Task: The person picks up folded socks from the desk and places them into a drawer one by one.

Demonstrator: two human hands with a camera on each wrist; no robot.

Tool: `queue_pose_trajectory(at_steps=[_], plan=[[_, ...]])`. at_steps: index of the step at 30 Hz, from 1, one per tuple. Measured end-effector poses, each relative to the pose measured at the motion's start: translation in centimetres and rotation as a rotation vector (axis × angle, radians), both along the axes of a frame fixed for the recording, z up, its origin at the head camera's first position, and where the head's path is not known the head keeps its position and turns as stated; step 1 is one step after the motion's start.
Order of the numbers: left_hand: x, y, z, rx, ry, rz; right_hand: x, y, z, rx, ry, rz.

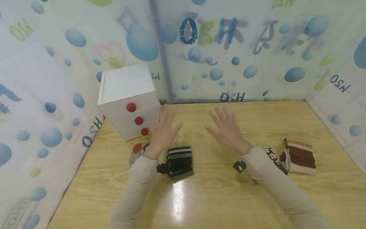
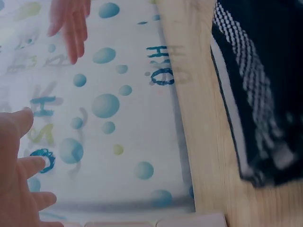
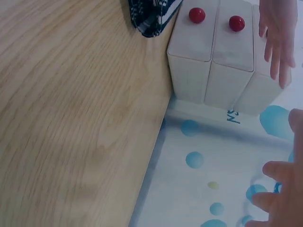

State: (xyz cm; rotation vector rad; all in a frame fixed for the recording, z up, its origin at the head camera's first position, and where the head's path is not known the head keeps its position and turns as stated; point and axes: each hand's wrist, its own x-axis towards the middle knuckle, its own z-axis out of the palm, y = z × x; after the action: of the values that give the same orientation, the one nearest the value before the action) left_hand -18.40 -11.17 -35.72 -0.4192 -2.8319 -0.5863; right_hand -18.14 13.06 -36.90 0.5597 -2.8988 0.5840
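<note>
Both hands are held up over the table with fingers spread and nothing in them. My left hand [image 1: 163, 133] is in front of the white drawer box [image 1: 128, 82] with red knobs, overlapping its right edge in the head view. Below that hand lies a folded black cloth [image 1: 180, 162] with white stripes, also large in the left wrist view. A beige patterned folded cloth [image 1: 136, 153] is partly hidden behind the left wrist. My right hand [image 1: 227, 128] is over the middle of the table. Near its forearm lies a dark flowered cloth [image 1: 274, 159], partly covered by the sleeve.
A folded brown, cream and mustard cloth [image 1: 301, 156] lies at the right beside the flowered one. The wooden table [image 1: 214, 200] meets a wall [image 1: 194, 73] covered in blue spots at the back, with side walls left and right.
</note>
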Motion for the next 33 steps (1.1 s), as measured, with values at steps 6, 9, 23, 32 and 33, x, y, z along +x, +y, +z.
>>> queue_pose_trajectory(at_steps=[6,9,23,32,33], plan=[[1.6,-3.1,0.6,0.020,0.025,0.017,0.0,-1.2,0.3,-0.047,-0.028,0.051],[2.2,-4.9,0.8,0.079,0.114,-0.003,-0.1,-2.1,0.9,-0.110,-0.038,0.119],[2.9,-11.8,3.3,0.211,0.225,0.053,-2.6,-6.7,3.1,-0.237,-0.113,0.374],[3.0,-14.8,5.9,0.306,0.157,0.154,-4.9,-8.9,5.7,-0.300,-0.097,0.453],[2.9,-15.2,6.2,0.325,0.139,0.165,-5.0,-9.2,6.1,-0.300,-0.104,0.454]])
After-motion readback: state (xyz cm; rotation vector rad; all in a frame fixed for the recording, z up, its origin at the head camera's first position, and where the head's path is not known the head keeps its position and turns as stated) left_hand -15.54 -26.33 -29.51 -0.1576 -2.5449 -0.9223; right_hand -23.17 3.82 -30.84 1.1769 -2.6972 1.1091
